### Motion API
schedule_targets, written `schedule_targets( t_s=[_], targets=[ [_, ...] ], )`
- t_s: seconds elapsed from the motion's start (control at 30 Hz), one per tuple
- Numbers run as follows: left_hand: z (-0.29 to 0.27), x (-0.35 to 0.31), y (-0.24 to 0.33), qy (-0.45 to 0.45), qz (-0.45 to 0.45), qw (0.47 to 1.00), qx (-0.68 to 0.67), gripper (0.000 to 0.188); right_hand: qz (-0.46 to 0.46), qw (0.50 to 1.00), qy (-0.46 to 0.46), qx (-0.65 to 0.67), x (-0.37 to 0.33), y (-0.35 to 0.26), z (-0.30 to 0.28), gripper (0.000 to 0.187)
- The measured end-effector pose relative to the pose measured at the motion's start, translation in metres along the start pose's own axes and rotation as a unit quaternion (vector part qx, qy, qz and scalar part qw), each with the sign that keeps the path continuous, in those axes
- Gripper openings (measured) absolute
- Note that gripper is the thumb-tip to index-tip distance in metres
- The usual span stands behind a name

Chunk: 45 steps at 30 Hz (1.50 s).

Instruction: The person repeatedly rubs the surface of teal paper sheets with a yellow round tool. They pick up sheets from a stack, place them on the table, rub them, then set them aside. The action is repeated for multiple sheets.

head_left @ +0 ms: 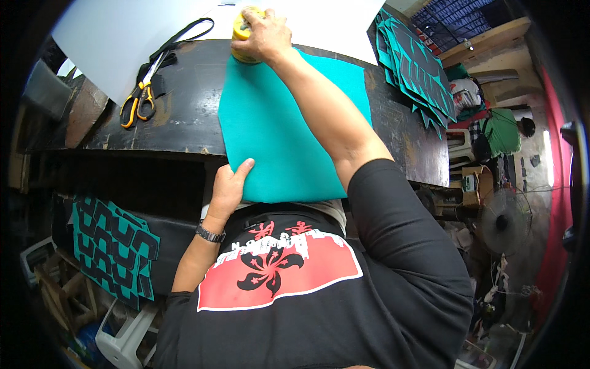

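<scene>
A teal fabric sheet (289, 129) lies over the table's front edge and reaches down to my lap. At its left edge my left hand (228, 189) grips it, thumb on top and the other fingers hidden beneath. My right arm stretches across the sheet to the far side. There my right hand (265, 35) is wrapped round the top of a round yellow can (247, 55), which is at the sheet's far left corner. The can's contents are mostly covered by my fingers. Left of it lie scissors (141, 101) with orange and black handles.
The dark worn table (184, 132) carries a large white sheet (123, 37) at the back. A black strap (178, 38) loops beside the scissors. Teal-and-black cut pieces (415, 67) are stacked at right; more patterned pieces (117, 249) hang lower left, near a white plastic stool (126, 335). A fan (503, 220) stands right.
</scene>
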<state>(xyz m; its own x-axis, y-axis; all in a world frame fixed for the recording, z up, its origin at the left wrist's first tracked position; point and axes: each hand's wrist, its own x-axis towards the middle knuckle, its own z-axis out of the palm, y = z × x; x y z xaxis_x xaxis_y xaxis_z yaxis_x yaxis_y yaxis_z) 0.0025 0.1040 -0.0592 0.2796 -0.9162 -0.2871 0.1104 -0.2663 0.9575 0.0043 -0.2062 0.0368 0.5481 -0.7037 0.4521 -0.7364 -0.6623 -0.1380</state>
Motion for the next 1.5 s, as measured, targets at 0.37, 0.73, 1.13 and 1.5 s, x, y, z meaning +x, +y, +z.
schedule_targets(
  t_s=[0.37, 0.73, 1.13, 1.5],
  targets=[
    [0.006, 0.000, 0.005, -0.001, 0.003, 1.000, -0.020, 0.035, 0.221, 0.964, 0.024, -0.144, -0.086, 0.210, -0.089, 0.082],
    [0.018, 0.009, -0.008, 0.165, 0.212, 0.962, 0.058, 0.042, -0.144, 0.973, -0.014, 0.178, -0.167, -0.099, -0.079, 0.099],
    [0.016, -0.016, 0.045, -0.003, 0.085, 0.982, 0.170, 0.033, 0.219, 0.968, 0.012, -0.123, -0.221, 0.163, -0.164, 0.085],
    [0.018, 0.060, 0.077, 0.027, 0.267, 0.955, 0.123, 0.027, 0.097, 0.972, 0.212, 0.010, -0.256, 0.157, -0.150, 0.085]
  ],
)
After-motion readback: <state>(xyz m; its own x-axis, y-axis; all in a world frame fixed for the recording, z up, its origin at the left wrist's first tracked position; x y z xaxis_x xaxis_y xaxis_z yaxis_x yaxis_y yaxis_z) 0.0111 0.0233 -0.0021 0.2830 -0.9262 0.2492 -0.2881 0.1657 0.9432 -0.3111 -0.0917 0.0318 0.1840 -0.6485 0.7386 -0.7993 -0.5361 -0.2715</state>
